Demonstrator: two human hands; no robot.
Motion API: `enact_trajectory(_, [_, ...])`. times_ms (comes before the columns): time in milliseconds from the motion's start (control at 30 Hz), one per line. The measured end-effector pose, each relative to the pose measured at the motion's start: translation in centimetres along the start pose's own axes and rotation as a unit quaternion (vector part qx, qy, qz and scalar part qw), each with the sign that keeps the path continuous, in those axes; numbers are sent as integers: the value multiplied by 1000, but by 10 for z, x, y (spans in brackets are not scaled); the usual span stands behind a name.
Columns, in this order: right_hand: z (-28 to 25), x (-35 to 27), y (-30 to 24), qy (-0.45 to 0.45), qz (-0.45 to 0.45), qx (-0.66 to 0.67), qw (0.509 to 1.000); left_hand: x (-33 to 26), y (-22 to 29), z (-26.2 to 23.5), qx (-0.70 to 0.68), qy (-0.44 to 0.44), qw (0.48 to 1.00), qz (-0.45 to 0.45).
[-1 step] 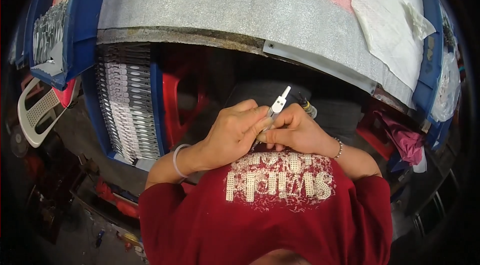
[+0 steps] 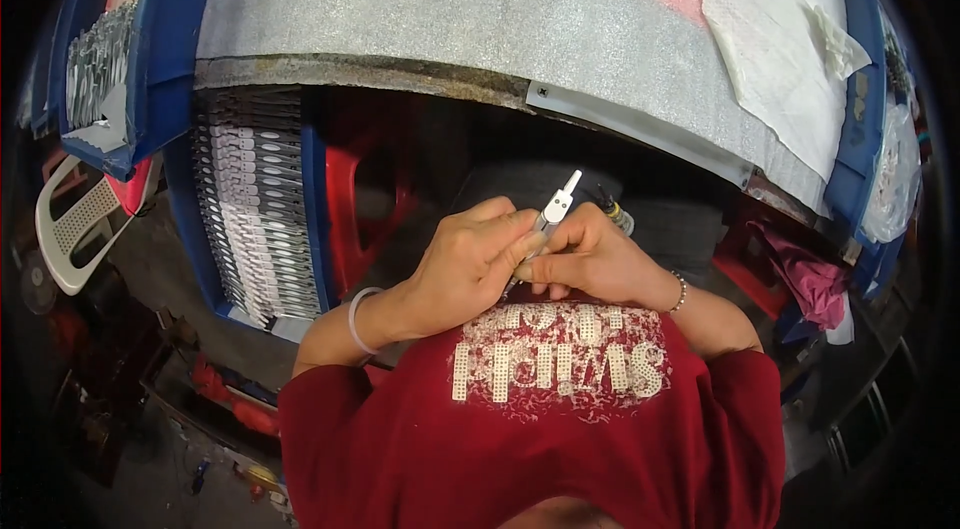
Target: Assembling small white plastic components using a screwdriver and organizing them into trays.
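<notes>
In front of my chest, over my red shirt, I hold a slim pen-like tool (image 2: pixel 560 203). It has a tapered white tip, a white collar with two dark dots and a greyish body. The tip points up and away, tilted a little to the right. My left hand (image 2: pixel 470 259) is closed on the body, thumb and fingers pressed together. My right hand (image 2: pixel 600 257) is closed too, its thumb and forefinger pinching by the tool's lower end. My fingers hide most of the body. Just beyond my right hand shows a small yellow-and-black round thing (image 2: pixel 618 215).
A workbench (image 2: pixel 430 9) covered in pale foam sheet spans the far side; a white cloth (image 2: pixel 765 39) lies on its right. On the left, a blue bin (image 2: pixel 315 219) holds rows of similar slim parts (image 2: pixel 250 209). A red stool (image 2: pixel 355 209) stands under the bench.
</notes>
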State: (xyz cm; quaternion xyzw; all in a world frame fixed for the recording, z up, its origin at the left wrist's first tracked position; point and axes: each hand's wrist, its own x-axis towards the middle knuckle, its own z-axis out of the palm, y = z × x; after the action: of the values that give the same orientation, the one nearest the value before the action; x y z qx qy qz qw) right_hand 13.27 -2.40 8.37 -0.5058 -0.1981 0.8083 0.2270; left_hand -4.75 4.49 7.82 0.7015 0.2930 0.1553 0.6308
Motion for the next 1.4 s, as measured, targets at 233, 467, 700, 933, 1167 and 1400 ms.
enact_trajectory(233, [-2, 25, -2, -6, -61, 39, 997, 9, 0, -6, 34, 63, 997, -6])
enact_trajectory(467, [14, 24, -7, -27, -73, 17, 997, -2, 7, -24, 61, 31, 997, 30])
enact_trajectory(700, [21, 16, -17, -27, -50, -5, 998, -8, 15, -31, 65, 24, 997, 30])
enact_trajectory(933, [25, 14, -17, -26, -45, -10, 999, -11, 18, -37, 72, -1, 997, 39])
enact_trajectory(1167, [25, 12, -18, -42, -34, -29, 998, -15, 18, -40, 66, -10, 997, 34])
enact_trajectory(1400, [28, 11, -19, -32, -16, -49, 998, -17, 14, -43, 50, -11, 997, 56])
